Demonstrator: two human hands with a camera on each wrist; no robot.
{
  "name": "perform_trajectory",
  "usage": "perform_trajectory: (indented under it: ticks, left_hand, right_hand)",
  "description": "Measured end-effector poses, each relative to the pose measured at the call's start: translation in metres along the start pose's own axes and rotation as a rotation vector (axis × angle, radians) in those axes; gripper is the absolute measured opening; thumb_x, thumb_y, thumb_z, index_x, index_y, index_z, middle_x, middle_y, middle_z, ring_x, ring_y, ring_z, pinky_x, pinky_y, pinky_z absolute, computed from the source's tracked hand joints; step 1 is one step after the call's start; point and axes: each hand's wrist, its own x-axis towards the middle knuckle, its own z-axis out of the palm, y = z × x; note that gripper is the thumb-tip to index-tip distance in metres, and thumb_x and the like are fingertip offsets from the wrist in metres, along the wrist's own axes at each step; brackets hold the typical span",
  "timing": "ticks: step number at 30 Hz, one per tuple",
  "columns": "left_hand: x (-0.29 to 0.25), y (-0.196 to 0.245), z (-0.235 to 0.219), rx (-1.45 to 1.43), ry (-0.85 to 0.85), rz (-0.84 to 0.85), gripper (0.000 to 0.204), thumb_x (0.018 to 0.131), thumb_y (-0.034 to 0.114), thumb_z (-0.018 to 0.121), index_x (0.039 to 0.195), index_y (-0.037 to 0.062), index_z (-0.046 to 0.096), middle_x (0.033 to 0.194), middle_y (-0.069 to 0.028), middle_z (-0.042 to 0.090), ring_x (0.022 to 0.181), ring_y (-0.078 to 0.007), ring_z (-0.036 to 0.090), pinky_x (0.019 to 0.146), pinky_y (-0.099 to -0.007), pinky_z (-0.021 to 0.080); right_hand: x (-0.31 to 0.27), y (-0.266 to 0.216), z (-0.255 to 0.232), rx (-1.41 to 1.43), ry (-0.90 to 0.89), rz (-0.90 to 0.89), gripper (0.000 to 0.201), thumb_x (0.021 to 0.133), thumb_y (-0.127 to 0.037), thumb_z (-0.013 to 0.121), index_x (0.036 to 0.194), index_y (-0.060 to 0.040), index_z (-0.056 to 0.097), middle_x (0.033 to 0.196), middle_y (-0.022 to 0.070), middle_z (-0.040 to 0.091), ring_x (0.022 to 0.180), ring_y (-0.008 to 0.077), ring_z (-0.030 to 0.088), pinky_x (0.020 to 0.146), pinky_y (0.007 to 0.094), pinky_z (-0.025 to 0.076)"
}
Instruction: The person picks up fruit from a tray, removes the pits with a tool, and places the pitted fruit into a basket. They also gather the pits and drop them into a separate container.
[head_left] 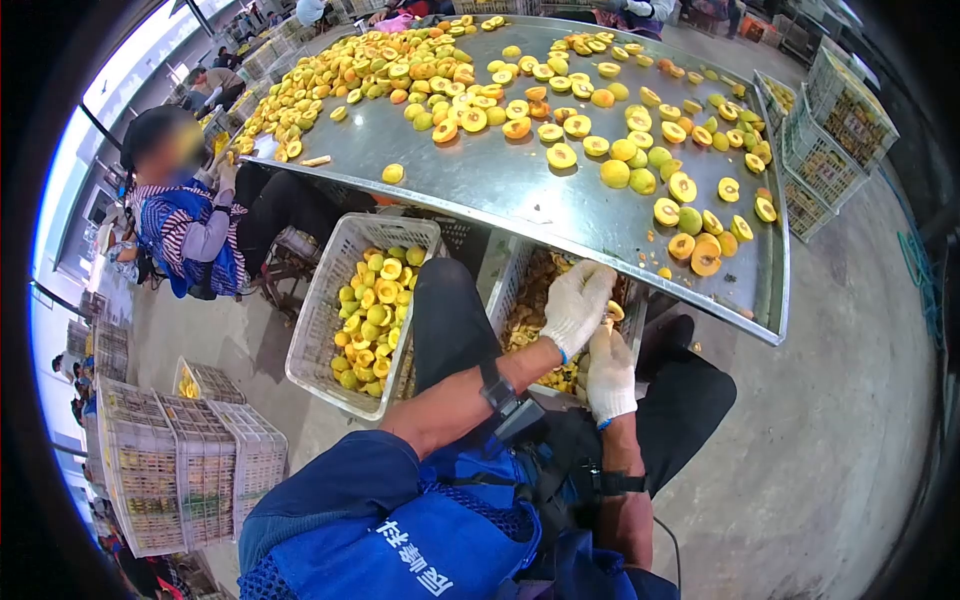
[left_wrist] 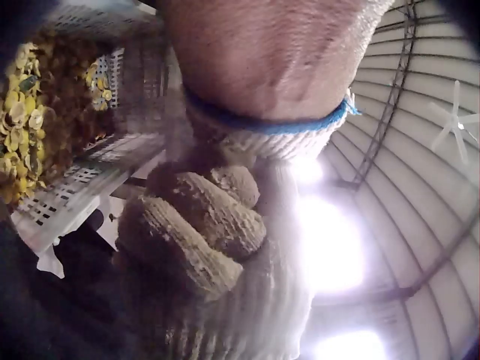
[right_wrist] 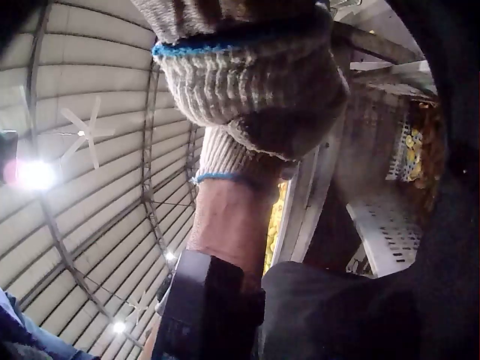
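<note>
Both hands wear white knitted gloves and meet over a crate below the table edge. My right hand (head_left: 610, 376) pinches a peach half (head_left: 615, 311) at its fingertips, its yellow flesh partly showing. Close against that half, from the far side, is my left hand (head_left: 578, 306). In the left wrist view the left hand's fingers (left_wrist: 199, 225) are curled in toward the palm; I cannot tell what they hold. The right wrist view shows the back of the right glove (right_wrist: 255, 86), with its fingers hidden. Brown and yellow scraps (head_left: 530, 315) fill the crate under the hands.
A metal table (head_left: 480, 180) carries many halved yellow-green peaches (head_left: 561, 156), heaped at the far left. Left of my knee stands a crate (head_left: 305, 345) of peach halves. Stacked crates (head_left: 150, 470) are at the left, others (head_left: 835, 125) at the right. Another person (head_left: 185, 215) sits at the left.
</note>
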Motion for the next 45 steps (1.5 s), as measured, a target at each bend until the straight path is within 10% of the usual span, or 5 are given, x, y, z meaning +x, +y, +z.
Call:
perform_trajectory:
  ticks: [12, 19, 24, 29, 45]
  left_hand:
    - [0.053, 0.095, -0.153, -0.431, 0.281, -0.015, 0.046, 0.107, 0.047, 0.049, 0.1, 0.0044, 0.065, 0.089, -0.0102, 0.067, 0.074, -0.0222, 0.067, 0.058, -0.0366, 0.056]
    - [0.042, 0.085, -0.321, 1.028, 0.98, 0.287, 0.048, 0.095, 0.035, 0.064, 0.117, -0.0066, 0.067, 0.112, -0.0209, 0.071, 0.105, -0.0335, 0.068, 0.092, -0.0396, 0.052]
    - [-0.006, 0.101, -0.23, 0.995, 0.154, 0.544, 0.038, 0.097, 0.022, 0.061, 0.126, -0.0016, 0.066, 0.121, -0.0133, 0.065, 0.102, -0.018, 0.067, 0.083, -0.0311, 0.057]
    - [-0.03, 0.087, -0.07, 0.521, -0.178, -0.144, 0.049, 0.094, 0.028, 0.073, 0.13, -0.0022, 0.061, 0.1, -0.008, 0.07, 0.089, -0.0126, 0.066, 0.077, -0.0291, 0.055]
    - [-0.009, 0.062, -0.012, 0.8, -0.136, 0.219, 0.031, 0.093, 0.025, 0.062, 0.117, 0.0066, 0.072, 0.113, -0.0166, 0.074, 0.104, -0.0314, 0.072, 0.092, -0.0375, 0.055]
  right_hand:
    - [0.006, -0.014, -0.017, -0.683, 0.26, -0.419, 0.024, 0.09, -0.022, 0.074, 0.107, -0.0078, 0.065, 0.089, 0.0178, 0.067, 0.084, 0.0385, 0.067, 0.076, 0.046, 0.053]
    - [0.004, -0.025, -0.004, -0.863, 0.206, -0.561, 0.028, 0.089, -0.018, 0.072, 0.114, -0.0081, 0.065, 0.104, 0.017, 0.066, 0.098, 0.0392, 0.063, 0.086, 0.0486, 0.051]
    - [0.011, -0.012, 0.002, -0.844, 0.14, -0.587, 0.031, 0.09, -0.014, 0.069, 0.12, -0.0073, 0.064, 0.108, 0.0188, 0.066, 0.103, 0.0411, 0.061, 0.091, 0.0493, 0.05]
    - [0.004, -0.02, 0.004, -0.831, 0.161, -0.564, 0.033, 0.089, -0.012, 0.07, 0.121, -0.0079, 0.065, 0.11, 0.0177, 0.067, 0.105, 0.04, 0.061, 0.092, 0.0482, 0.05]
    - [0.014, 0.012, -0.027, -0.189, 0.088, -0.13, 0.019, 0.098, -0.015, 0.059, 0.109, 0.0004, 0.062, 0.082, 0.0158, 0.062, 0.073, 0.0259, 0.061, 0.068, 0.0386, 0.049]
